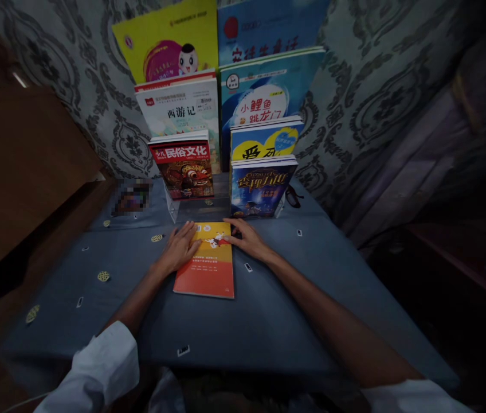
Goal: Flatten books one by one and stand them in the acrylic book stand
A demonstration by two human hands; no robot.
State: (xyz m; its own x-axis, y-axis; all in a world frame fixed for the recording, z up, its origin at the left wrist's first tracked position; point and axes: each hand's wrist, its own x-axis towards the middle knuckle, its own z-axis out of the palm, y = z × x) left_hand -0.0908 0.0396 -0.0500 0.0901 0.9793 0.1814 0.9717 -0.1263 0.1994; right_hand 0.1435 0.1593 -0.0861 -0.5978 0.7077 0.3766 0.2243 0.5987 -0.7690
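A small paperback book with a yellow and orange-red back cover lies face down on the blue cloth. My left hand rests over its upper left edge, fingers stretched forward and thumb on the cover. At the upper right edge, my right hand has its thumb touching the cover and its index finger extended past the top corner. Both hands are open. Just beyond stands a clear acrylic book rack. On its left front tier is a red folk-culture book; on the right is a dark blue book.
Higher tiers hold a white book, a yellow book, a teal book and others. Dark glasses lie right of the rack. A pixelated item lies at left. A brown wooden cabinet stands beside the table.
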